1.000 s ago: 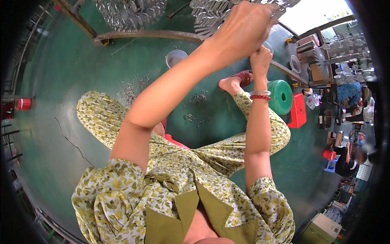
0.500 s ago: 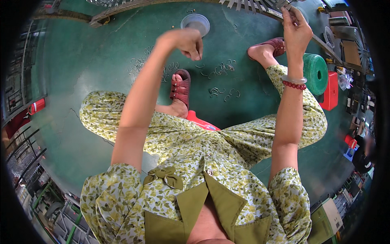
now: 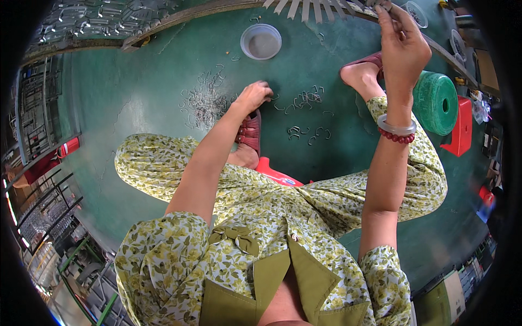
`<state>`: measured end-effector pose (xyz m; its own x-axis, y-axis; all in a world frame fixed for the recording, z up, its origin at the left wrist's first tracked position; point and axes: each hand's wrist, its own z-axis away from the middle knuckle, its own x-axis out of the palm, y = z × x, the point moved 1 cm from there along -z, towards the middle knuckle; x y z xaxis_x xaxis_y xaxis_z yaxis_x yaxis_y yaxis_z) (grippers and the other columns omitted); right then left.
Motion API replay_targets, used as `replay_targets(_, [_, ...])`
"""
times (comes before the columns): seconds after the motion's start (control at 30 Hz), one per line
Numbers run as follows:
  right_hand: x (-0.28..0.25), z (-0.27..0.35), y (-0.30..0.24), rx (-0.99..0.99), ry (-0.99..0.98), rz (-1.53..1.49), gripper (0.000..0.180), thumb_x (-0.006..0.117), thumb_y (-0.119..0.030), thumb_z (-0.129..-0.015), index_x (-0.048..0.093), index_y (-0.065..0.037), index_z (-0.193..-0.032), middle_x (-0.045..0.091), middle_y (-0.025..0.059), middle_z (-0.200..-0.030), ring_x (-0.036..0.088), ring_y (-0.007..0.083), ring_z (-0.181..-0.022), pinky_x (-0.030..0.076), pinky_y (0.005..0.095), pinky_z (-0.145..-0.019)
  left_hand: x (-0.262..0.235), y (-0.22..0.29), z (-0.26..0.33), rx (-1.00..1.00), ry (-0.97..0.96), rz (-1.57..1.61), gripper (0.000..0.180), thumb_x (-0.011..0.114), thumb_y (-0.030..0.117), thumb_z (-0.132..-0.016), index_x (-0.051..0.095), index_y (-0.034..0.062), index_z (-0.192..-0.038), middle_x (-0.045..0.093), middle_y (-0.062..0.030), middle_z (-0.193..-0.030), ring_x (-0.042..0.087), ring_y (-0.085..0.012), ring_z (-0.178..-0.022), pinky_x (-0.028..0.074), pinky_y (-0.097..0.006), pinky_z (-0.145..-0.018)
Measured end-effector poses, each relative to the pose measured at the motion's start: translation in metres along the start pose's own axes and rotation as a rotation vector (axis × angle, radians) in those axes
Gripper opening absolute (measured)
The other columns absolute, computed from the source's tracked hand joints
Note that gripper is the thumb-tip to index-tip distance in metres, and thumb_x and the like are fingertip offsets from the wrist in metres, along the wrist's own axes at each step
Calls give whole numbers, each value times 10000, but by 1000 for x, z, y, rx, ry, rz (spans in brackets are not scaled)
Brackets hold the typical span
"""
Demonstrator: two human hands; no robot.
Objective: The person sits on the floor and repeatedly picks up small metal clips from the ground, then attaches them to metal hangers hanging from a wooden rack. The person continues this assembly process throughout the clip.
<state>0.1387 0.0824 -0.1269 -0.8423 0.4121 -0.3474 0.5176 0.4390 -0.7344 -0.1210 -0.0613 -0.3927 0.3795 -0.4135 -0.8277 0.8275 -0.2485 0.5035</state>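
Note:
My left hand [image 3: 254,96] hangs low above the red sandal on my left foot [image 3: 249,135], its fingers bent and smeared by motion. Beside it on the floor lies a dense heap of small bent wire hooks [image 3: 206,106]. More loose hooks [image 3: 307,98] are scattered to the right of that hand. At the upper right my right hand [image 3: 403,46] is raised, thumb and fingers pinched together at the wooden bar [image 3: 204,10]. What they grip is cut off by the picture's top edge. A fan of flat grey metal strips [image 3: 310,10] sticks out left of these fingertips.
A round clear plastic tub [image 3: 261,42] stands on the floor ahead. On the right are a green roll [image 3: 436,103] and a red stool [image 3: 461,126]. Many shiny metal pieces [image 3: 98,22] lie beyond the bar at far left. Metal racks [image 3: 32,114] line the left side.
My left hand has come down toward the floor beside the hooks. My right hand stays pinched at the bar. The whole view has shifted slightly, baring more of the shiny pieces at upper left.

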Motion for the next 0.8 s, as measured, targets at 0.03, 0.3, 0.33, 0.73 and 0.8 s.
replay_targets(0.03, [-1, 0, -1, -8, -1, 2, 138, 666, -69, -850, 659, 41, -934, 494, -36, -640, 390, 30, -589, 341, 219, -504, 4, 1, -3, 15, -38, -63, 137, 683, 143, -755, 675, 77, -874, 612, -91, -948, 589, -284, -997, 524, -390, -800])
replay_targets(0.3, [-13, -9, 5, -114, -90, 190, 173, 720, -138, -813, 689, -14, -930, 588, 80, -645, 528, 128, -573, 466, 267, -587, 12, 16, -4, 86, -105, -430, 136, 496, 83, -864, 560, 6, -957, 576, -127, -1015, 583, -277, -984, 546, -412, -709])
replay_targets(0.33, [-14, -9, 6, -79, -101, 132, 179, 716, -140, -815, 693, -15, -942, 609, 74, -661, 543, 131, -586, 474, 273, -607, 12, 16, -4, 26, -28, -351, 141, 485, 74, -874, 554, -3, -969, 574, -152, -1003, 584, -306, -965, 537, -426, -730])
replay_targets(0.73, [-35, -24, 19, 382, -245, -75, 212, 748, -111, -784, 691, 24, -936, 682, 49, -725, 527, 48, -525, 384, 200, -422, -109, 175, -84, -52, 299, 1014, 210, 575, 132, -925, 644, -37, -1029, 609, -81, -768, 609, -138, -682, 520, -321, -616])
replay_targets(0.8, [-39, -22, 12, 398, -303, -139, 195, 743, -94, -787, 686, 25, -929, 683, 50, -728, 514, 47, -516, 378, 199, -420, -132, 197, -103, -6, 482, 1248, 216, 597, 132, -922, 645, -59, -1009, 598, -46, -750, 592, -105, -650, 536, -286, -582])
